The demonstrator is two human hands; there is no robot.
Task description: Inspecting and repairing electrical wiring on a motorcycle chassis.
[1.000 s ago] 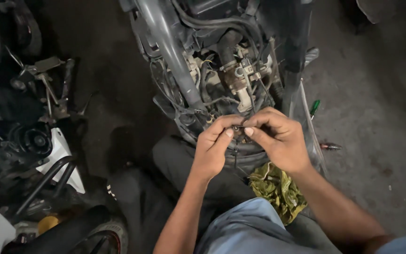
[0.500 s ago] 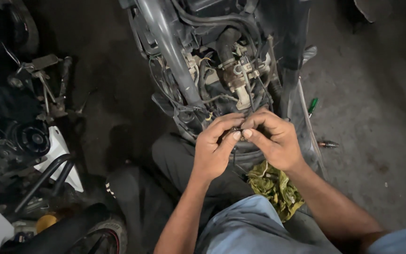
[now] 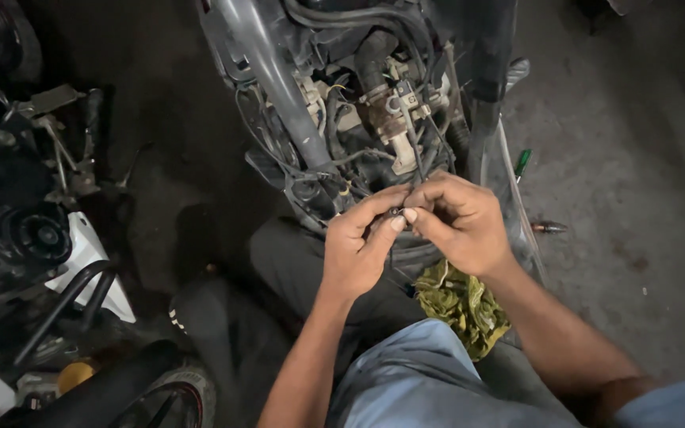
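Change since earlier: your hands barely shift; both stay bunched together below the engine bay, and the view has only drifted a little.
Left hand: your left hand (image 3: 356, 250) comes up from the near side, thumb and forefinger pinched narrow on a small dark wire connector (image 3: 397, 212), so the piece cannot twist while the other hand works on it.
Right hand: your right hand (image 3: 460, 222) curls over from the right, fingertips closed on the same connector; the two thumbs nearly touch, which keeps so small a part steady.
Where the connector is: between your fingertips, just near of the exposed grey and tan scooter engine and frame (image 3: 374, 103), held out in front of it rather than buried among the hoses.
Why so close: thin black wires (image 3: 414, 154) run from the far side straight into your grip; I judge their short slack keeps your hands tight to the machine.
Axis and pointing: the connector is too small and too covered to read its own long axis; the wires feeding it run near to far, leaning slightly left as they go far.
Around you: crumpled green rag (image 3: 461, 305) lies near your right wrist; green-handled screwdriver (image 3: 522, 162) rests on the concrete to the right, well apart; white-panelled scooter parts (image 3: 81, 254) sit at left.
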